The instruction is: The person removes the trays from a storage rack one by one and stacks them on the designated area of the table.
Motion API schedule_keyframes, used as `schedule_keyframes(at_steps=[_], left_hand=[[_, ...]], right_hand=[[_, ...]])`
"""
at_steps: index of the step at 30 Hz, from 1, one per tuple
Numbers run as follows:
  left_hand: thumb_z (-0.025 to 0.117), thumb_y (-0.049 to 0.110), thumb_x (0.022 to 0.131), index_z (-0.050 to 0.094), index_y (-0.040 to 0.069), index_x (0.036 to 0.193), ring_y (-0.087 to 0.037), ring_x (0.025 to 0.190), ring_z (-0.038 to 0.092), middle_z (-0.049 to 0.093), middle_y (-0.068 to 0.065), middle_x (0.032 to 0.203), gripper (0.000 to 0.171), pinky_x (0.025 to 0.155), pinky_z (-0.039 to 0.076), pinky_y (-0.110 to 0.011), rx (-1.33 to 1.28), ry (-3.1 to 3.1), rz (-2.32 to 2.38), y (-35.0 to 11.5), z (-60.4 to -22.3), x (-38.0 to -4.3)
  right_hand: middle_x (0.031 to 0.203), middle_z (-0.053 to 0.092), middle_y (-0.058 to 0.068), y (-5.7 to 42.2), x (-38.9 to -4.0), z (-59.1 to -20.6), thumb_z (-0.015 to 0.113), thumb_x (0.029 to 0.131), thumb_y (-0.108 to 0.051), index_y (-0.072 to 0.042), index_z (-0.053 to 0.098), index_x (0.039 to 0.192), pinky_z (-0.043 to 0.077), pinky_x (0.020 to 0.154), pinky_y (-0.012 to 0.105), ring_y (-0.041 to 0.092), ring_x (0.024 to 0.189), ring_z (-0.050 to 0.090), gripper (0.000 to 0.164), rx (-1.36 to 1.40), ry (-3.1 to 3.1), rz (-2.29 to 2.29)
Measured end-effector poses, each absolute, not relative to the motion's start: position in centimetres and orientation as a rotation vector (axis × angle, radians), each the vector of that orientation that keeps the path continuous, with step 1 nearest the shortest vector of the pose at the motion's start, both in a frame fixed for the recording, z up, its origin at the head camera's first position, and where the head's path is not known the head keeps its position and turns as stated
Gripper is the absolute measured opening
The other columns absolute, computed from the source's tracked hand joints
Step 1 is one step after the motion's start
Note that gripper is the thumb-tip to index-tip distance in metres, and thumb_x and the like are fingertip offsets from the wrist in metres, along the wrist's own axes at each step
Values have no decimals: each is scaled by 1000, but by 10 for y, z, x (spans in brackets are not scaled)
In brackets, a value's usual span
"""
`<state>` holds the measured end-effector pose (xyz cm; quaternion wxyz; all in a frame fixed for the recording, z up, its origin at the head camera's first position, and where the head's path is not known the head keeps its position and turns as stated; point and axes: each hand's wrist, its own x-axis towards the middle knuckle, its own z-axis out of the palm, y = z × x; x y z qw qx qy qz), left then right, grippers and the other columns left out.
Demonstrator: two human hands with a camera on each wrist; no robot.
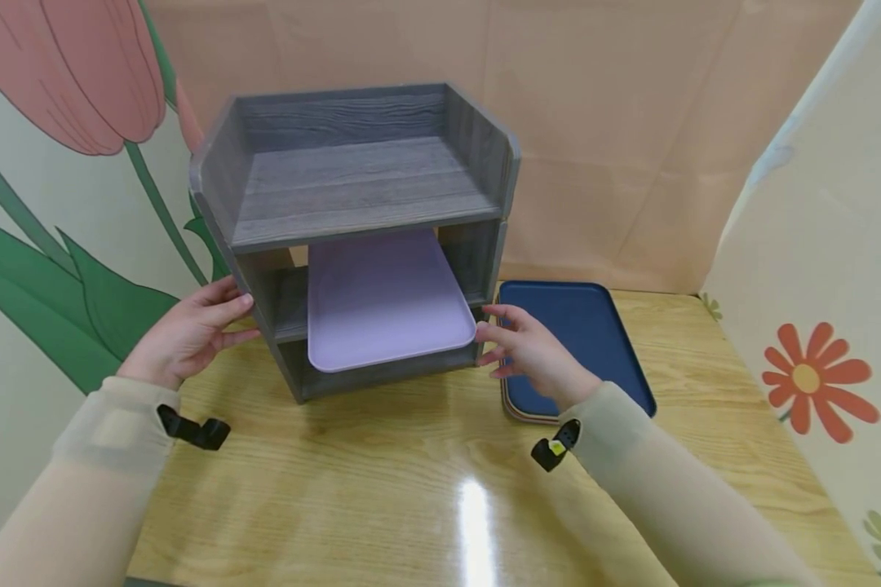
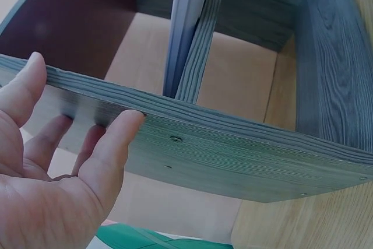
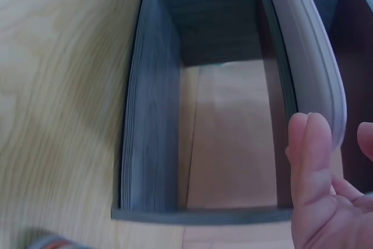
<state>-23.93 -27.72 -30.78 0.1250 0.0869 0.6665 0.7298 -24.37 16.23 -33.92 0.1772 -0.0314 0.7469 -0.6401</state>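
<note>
A grey wood-grain desktop shelf [image 1: 367, 183] stands on the table, with a lilac tray [image 1: 389, 302] lying on its middle board. The front of this tray juts out past the shelf. My left hand [image 1: 198, 330] touches the outer face of the left side panel [image 2: 233, 158], fingers spread and thumb near the panel's front edge. At the tray's front right corner is my right hand [image 1: 532, 350], its straight fingers [image 3: 312, 155] beside the rim and the thumb held apart. In the right wrist view the tray's edge [image 3: 317, 56] runs between fingers and thumb.
Right of the shelf lies a stack of trays, a dark blue tray [image 1: 580, 342] on top. The wooden table [image 1: 382, 473] spreads out in front. A peach backdrop [image 1: 631, 147] hangs behind, and walls with printed flowers flank both sides.
</note>
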Motion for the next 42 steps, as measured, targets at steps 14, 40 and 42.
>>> schedule_keyframes(at_steps=[14,40,42], left_hand=[[52,16,100,12,7,155,-11,116,49,38,-4,138,68,85,54,-28,249,1966,2123,-277,-308,-240],[54,18,100,11,6,155,-9,116,50,26,-13,147,71,87,53,-29,276,1989,2112,-278,-312,-243],[53,17,100,11,6,155,-9,116,51,27,-13,146,70,87,53,-29,287,1984,2114,-278,-312,-243]], right_hand=[[123,51,15,135,-249,-342,57,99,-22,-14,26,151,57,67,35,22,79,66,61,-25,2018,-1907],[125,50,23,129,-253,-340,49,102,-10,-13,19,154,57,69,26,16,70,65,61,-35,1915,-1967],[126,49,23,129,-253,-340,48,102,-9,-13,19,154,56,68,26,16,69,65,60,-24,1889,-1986]])
